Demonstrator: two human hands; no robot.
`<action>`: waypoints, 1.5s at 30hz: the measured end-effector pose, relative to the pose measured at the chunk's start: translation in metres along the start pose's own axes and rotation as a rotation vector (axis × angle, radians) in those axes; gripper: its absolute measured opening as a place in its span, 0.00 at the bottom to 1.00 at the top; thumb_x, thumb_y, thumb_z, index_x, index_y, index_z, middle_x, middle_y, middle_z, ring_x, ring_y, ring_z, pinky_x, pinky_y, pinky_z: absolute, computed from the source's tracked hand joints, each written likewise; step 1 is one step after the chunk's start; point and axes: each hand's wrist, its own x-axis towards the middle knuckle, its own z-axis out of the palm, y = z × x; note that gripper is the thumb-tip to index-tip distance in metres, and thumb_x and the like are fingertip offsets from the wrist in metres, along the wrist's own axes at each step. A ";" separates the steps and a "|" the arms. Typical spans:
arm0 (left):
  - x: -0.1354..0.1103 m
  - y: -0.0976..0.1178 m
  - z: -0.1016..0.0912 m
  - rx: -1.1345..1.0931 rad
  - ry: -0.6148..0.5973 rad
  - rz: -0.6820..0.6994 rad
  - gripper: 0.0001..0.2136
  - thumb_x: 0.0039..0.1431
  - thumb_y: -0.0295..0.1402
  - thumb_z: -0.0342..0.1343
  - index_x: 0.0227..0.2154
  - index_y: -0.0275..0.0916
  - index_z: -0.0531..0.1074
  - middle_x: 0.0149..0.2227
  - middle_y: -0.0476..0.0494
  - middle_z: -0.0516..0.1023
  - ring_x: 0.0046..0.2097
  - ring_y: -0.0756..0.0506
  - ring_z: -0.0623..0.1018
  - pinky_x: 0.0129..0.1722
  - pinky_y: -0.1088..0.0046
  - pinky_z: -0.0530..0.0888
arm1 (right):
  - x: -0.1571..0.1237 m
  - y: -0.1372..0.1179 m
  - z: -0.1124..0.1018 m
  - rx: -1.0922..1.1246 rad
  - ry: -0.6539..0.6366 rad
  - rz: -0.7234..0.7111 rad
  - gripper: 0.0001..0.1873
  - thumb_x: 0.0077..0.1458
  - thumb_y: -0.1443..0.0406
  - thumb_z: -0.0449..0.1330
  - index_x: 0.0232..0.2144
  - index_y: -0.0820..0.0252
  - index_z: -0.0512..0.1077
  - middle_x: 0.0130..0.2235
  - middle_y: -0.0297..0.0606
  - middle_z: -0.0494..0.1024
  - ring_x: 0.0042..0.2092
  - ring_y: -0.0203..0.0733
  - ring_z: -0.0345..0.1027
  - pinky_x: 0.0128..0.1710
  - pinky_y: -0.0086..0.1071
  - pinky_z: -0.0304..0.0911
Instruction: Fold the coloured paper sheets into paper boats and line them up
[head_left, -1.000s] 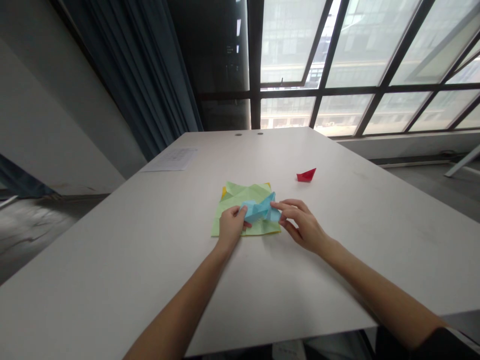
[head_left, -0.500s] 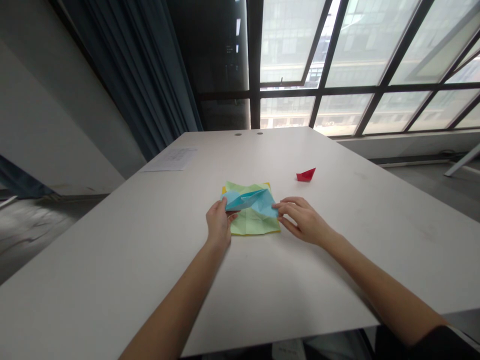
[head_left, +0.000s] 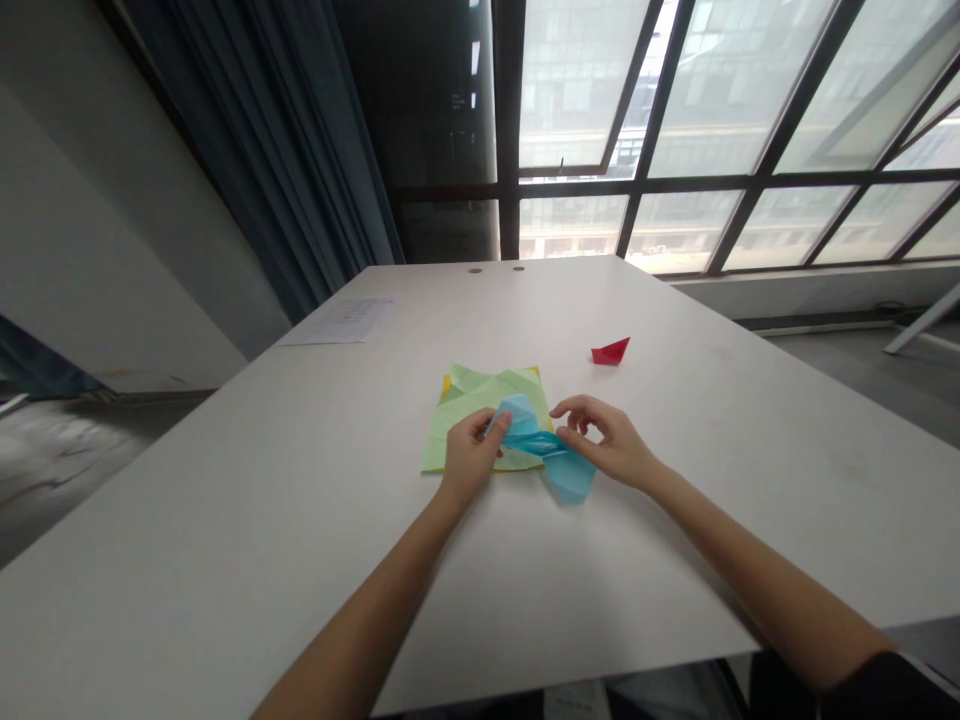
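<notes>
A light blue folded paper (head_left: 571,476) is up off the table, creased through its middle, with one flap spread toward the front right. My left hand (head_left: 477,440) pinches its left end between thumb and fingers. At the right end of the fold, my right hand (head_left: 600,438) is closed loosely on the edge, thumb tip against it and index fingertip slightly above. Beneath lies a sheet of light green paper (head_left: 457,420), crumpled along its far edge. Yellow paper (head_left: 533,370) peeks out from under the green one. Part of the blue paper is hidden behind my fingers.
A small red folded paper boat (head_left: 611,352) sits beyond my right hand. Printed white sheets (head_left: 341,321) lie at the far left of the white table (head_left: 225,560). A blue curtain (head_left: 300,150) and windows stand behind the table.
The blue paper has moved right and toward me, and turned so one flap points down right. My left hand went right with it, uncovering more of the green paper. My right hand moved little.
</notes>
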 end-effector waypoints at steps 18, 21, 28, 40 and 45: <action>-0.004 0.003 0.006 -0.052 -0.152 -0.094 0.12 0.43 0.42 0.60 0.20 0.36 0.72 0.18 0.50 0.69 0.19 0.53 0.66 0.17 0.80 0.64 | -0.003 0.002 0.001 -0.225 -0.313 -0.079 0.10 0.54 0.65 0.52 0.39 0.55 0.69 0.31 0.34 0.75 0.29 0.34 0.66 0.30 0.28 0.62; -0.005 0.006 0.008 -0.132 -0.208 -0.159 0.12 0.38 0.39 0.64 0.23 0.36 0.72 0.18 0.51 0.70 0.18 0.54 0.66 0.17 0.80 0.66 | -0.003 0.003 0.002 -0.156 -0.260 -0.040 0.12 0.54 0.66 0.52 0.41 0.56 0.69 0.30 0.33 0.74 0.28 0.33 0.65 0.29 0.27 0.61; -0.004 0.002 0.006 -0.398 -0.227 -0.387 0.16 0.39 0.39 0.64 0.29 0.34 0.72 0.26 0.46 0.75 0.25 0.50 0.75 0.23 0.76 0.73 | -0.002 0.005 0.001 0.181 -0.088 0.143 0.16 0.55 0.61 0.53 0.46 0.57 0.62 0.29 0.33 0.69 0.29 0.34 0.63 0.27 0.27 0.61; 0.003 0.009 0.005 -0.590 0.103 -0.368 0.13 0.35 0.31 0.64 0.26 0.35 0.69 0.25 0.50 0.72 0.25 0.53 0.72 0.23 0.78 0.73 | 0.003 0.027 -0.004 0.236 0.176 0.301 0.11 0.52 0.59 0.53 0.32 0.59 0.71 0.26 0.33 0.70 0.27 0.35 0.61 0.26 0.30 0.61; 0.003 0.005 0.005 -0.553 0.110 -0.362 0.15 0.35 0.35 0.64 0.27 0.35 0.68 0.25 0.51 0.71 0.24 0.54 0.71 0.23 0.78 0.73 | 0.001 0.017 0.000 0.118 0.135 0.301 0.14 0.50 0.55 0.56 0.32 0.59 0.70 0.32 0.36 0.73 0.32 0.37 0.65 0.30 0.31 0.64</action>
